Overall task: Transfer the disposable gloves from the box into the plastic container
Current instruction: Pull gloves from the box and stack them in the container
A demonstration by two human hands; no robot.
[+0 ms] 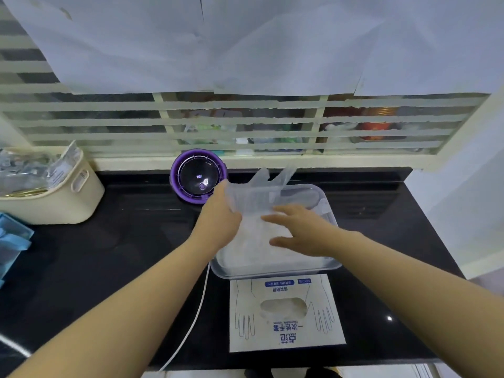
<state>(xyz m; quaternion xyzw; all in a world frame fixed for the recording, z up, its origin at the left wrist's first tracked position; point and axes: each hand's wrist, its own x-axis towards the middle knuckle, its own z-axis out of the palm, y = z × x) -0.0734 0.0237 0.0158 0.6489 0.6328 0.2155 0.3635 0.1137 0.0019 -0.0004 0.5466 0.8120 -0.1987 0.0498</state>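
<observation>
Black counter (109, 255) is carrying a clear container (272, 274), with the box (286, 336) lying just at its 6 o'clock. The left hand (218, 216) is gripping gloves (261, 184) over the container's 10 o'clock corner. The right hand (300, 230) is pressing flat, fingers spread, on the glove pile (253, 252) inside.

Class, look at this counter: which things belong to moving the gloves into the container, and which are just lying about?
Part of the job: gloves, plastic container, glove box, left hand, right hand.

Lying about: purple round gadget, cream basket, white cable, blue item.
</observation>
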